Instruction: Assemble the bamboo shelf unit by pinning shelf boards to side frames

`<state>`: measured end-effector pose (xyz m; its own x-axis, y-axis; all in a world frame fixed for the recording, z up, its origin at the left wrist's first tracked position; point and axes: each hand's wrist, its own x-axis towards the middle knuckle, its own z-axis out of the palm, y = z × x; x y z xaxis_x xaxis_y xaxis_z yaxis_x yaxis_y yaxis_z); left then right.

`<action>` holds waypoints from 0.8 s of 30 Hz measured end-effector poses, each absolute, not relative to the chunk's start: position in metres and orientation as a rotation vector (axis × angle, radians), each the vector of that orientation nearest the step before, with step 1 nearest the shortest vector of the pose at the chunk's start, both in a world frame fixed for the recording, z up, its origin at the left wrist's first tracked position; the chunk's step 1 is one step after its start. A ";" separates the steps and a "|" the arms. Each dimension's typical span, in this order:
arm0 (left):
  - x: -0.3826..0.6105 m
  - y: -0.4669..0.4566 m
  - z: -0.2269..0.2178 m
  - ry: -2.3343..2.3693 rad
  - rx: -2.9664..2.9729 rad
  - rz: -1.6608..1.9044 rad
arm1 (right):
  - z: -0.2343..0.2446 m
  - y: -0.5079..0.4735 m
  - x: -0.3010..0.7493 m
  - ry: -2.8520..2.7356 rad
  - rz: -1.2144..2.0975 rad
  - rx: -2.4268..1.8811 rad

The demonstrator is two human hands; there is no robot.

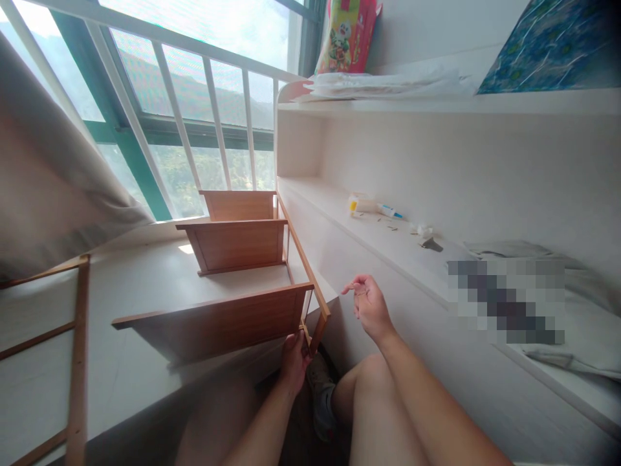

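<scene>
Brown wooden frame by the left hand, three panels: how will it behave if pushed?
The wooden frame may wobble or twist, since the left ends of its panels look unjoined. Each panel is probably stiff: they look like flat, straight boards. It might slide fairly easily, as the white surface beneath looks smooth.

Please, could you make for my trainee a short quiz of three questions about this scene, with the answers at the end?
1. Multiple choice: What does the left hand hold?
A) the curtain
B) the wooden rack
C) the blue-tipped tube

2. True or false: The right hand is touching the wooden rack.

3. Fill in "upper" or "lower": The red bag stands on the ____ of the two white shelf levels.

Key: 1. B; 2. False, there is a gap between them; 3. upper.
</scene>
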<state>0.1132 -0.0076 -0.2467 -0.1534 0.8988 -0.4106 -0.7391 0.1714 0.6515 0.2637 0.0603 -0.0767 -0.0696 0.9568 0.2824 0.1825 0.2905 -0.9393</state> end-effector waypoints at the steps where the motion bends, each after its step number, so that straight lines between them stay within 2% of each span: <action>1: 0.113 -0.008 -0.246 0.949 0.215 1.459 | -0.096 0.059 0.261 -1.462 0.980 -1.126; 5: 0.112 -0.011 -0.243 0.963 0.218 1.487 | -0.154 0.058 0.248 -1.411 1.147 -1.224; 10: 0.109 -0.012 -0.238 0.999 0.261 1.472 | -0.189 0.058 0.228 -1.468 1.269 -1.288; 16: 0.107 -0.013 -0.233 1.049 0.308 1.433 | -0.210 0.053 0.214 -1.585 1.345 -1.333; 24: 0.099 -0.016 -0.237 1.087 0.357 1.412 | -0.214 0.047 0.212 -1.711 1.310 -1.317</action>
<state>0.0985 -0.0163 -0.2366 -0.1963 0.8996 -0.3902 -0.6071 0.2010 0.7688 0.2117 0.0473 -0.2138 -0.3224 0.9413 -0.0996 0.3419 0.0177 -0.9396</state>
